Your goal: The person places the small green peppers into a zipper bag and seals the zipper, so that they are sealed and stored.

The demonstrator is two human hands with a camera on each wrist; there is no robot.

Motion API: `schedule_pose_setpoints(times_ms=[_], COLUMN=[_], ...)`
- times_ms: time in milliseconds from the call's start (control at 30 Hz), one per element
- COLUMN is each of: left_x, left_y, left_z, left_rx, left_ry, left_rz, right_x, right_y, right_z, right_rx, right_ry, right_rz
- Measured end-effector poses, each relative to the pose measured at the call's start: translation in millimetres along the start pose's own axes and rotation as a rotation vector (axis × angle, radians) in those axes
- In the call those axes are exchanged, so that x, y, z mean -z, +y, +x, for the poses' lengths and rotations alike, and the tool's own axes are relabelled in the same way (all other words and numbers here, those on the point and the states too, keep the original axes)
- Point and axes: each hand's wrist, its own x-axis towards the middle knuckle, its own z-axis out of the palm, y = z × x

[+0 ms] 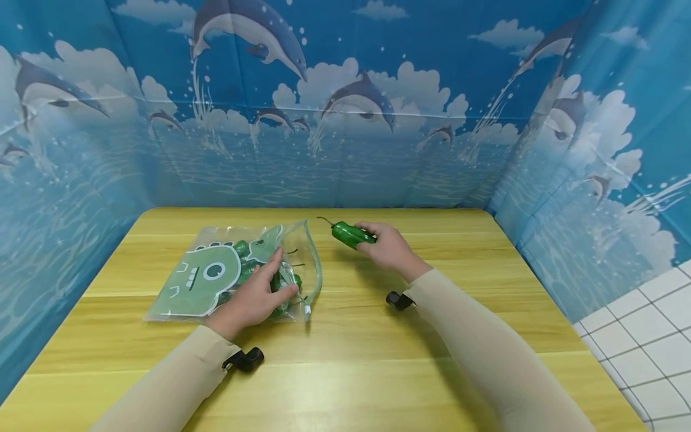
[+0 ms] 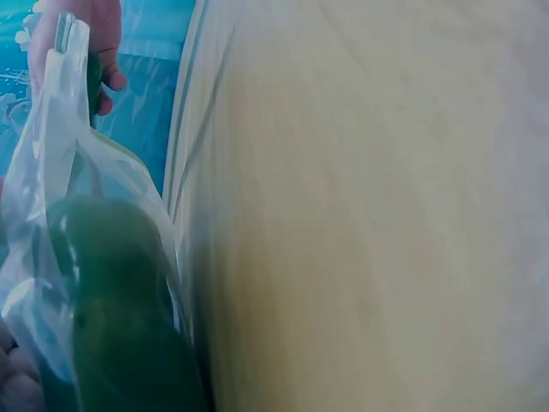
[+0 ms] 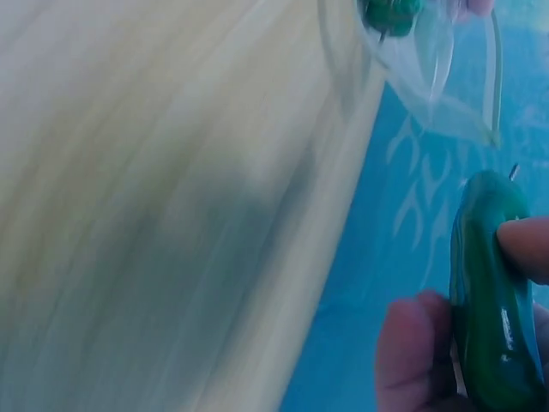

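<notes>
A clear zip bag (image 1: 178, 288) printed with a green cartoon dinosaur lies on the wooden table, its open mouth facing right. Several green peppers (image 2: 111, 283) are inside, partly covered by the print and my hand. My left hand (image 1: 257, 300) rests on top of the bag near its mouth, fingers stretched out and thumb spread. To the right of the bag, my right hand (image 1: 390, 247) grips a long green pepper (image 3: 493, 283) between thumb and fingers. The stem of this pepper points left toward the bag's mouth.
The yellow wooden table (image 1: 345, 372) ends at a blue dolphin-print curtain (image 1: 345, 162) behind and at both sides. White floor tiles (image 1: 648, 336) show at the lower right. A black strap mount (image 1: 245, 360) sits on each wrist.
</notes>
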Motion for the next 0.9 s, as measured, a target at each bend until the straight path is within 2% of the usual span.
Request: schedule_pose_setpoints(times_ms=[367,667,900], left_x=[-0.3,0.4,0.5], left_y=[4.2,7.6,8.6], left_z=[-2.1,-3.8,-4.4], left_rx=[-0.020,-0.025,-0.017], left_ry=[0.053,0.077,0.082], left_rz=[0.001,-0.015,-0.013], right_x=[-15,-23,-25], right_y=[-21,-28,-33], right_z=[-15.3,-22.7,-26.8], right_rx=[0.127,0.148,0.164], right_ry=[-0.074,-0.169,-0.203], right_rz=[-0.043,-0.082,-0.157])
